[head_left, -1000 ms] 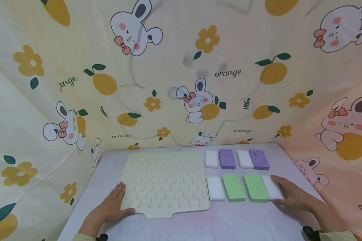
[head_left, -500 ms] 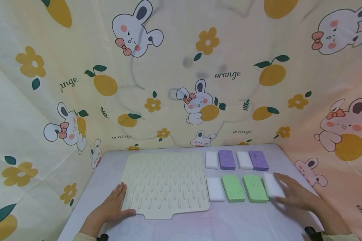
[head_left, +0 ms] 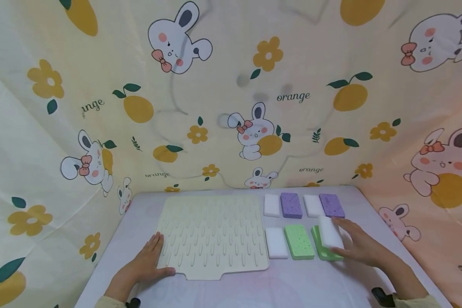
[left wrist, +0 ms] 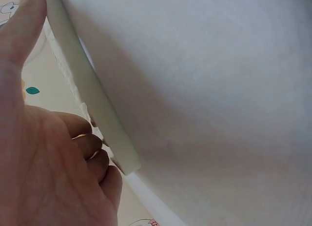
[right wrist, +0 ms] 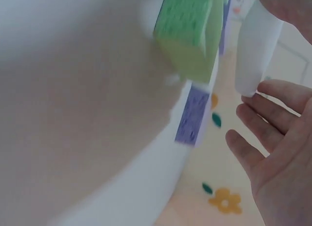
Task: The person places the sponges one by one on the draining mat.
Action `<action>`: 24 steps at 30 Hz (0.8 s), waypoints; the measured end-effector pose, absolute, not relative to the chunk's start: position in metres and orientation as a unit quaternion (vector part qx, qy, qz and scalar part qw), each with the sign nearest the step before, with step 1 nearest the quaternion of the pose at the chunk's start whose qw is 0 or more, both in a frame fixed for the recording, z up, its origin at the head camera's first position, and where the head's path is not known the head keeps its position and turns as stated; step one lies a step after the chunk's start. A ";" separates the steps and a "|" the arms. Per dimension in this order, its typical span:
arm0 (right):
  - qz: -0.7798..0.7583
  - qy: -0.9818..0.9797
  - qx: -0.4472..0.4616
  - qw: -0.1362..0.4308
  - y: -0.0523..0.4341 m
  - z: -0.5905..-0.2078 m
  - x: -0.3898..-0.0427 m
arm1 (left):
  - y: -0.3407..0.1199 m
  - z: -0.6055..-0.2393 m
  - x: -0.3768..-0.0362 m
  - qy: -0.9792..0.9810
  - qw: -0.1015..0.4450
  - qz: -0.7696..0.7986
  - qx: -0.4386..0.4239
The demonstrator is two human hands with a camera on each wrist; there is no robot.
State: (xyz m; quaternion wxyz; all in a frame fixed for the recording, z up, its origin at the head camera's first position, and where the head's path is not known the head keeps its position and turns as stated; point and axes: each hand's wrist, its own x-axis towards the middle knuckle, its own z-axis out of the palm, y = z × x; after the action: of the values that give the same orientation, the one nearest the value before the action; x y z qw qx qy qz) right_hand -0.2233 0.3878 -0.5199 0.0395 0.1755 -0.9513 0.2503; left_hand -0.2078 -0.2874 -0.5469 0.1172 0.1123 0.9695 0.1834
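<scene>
My right hand [head_left: 359,246] pinches a white sponge block [head_left: 330,233] between thumb and fingers, over a green sponge [head_left: 323,254] and partly covering it. In the right wrist view, the white block hangs between the thumb and the fingertips, apart from the green sponge beside it. My left hand [head_left: 144,259] rests at the near left corner of a cream ridged board [head_left: 215,231], thumb and fingers spread. The left wrist view shows its fingertips touching the edge of the board [left wrist: 100,99].
Right of the board, a white block [head_left: 276,243] and a second green sponge [head_left: 299,241] lie side by side. Behind them stand two purple sponges, one at the left [head_left: 291,205], and two white blocks, one at the right [head_left: 313,206]. A printed cloth [head_left: 215,85] hangs around the table.
My right hand has lifted the white block from the right of the green sponge and carried it left over that sponge. The left hand stays at the board's corner.
</scene>
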 end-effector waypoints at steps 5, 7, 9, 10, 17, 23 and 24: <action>0.259 -0.946 0.192 0.046 0.367 -0.522 -0.228 | -0.286 -0.547 -0.208 0.971 0.114 0.177 0.112; 0.257 -0.946 0.192 0.040 0.358 -0.523 -0.230 | -0.286 -0.548 -0.208 0.972 0.114 0.176 0.110; 0.256 -0.947 0.193 0.035 0.350 -0.524 -0.233 | -0.286 -0.550 -0.208 0.972 0.113 0.173 0.111; 0.257 -0.946 0.193 0.032 0.346 -0.524 -0.234 | -0.286 -0.552 -0.209 0.972 0.113 0.173 0.113; 0.263 -0.943 0.203 0.030 0.321 -0.523 -0.241 | -0.291 -0.560 -0.211 0.973 0.108 0.160 0.124; 0.270 -0.940 0.207 0.026 0.302 -0.526 -0.248 | -0.290 -0.558 -0.212 0.972 0.113 0.160 0.127; 0.270 -0.940 0.207 0.025 0.299 -0.526 -0.250 | -0.289 -0.558 -0.212 0.972 0.114 0.161 0.127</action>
State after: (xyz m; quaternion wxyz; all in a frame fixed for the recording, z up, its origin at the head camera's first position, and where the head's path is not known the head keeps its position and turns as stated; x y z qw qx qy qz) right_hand -0.2496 0.2988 -0.5260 0.0250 0.2066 -0.9401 0.2699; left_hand -0.2124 -0.2893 -0.5577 0.1137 0.1267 0.9722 0.1609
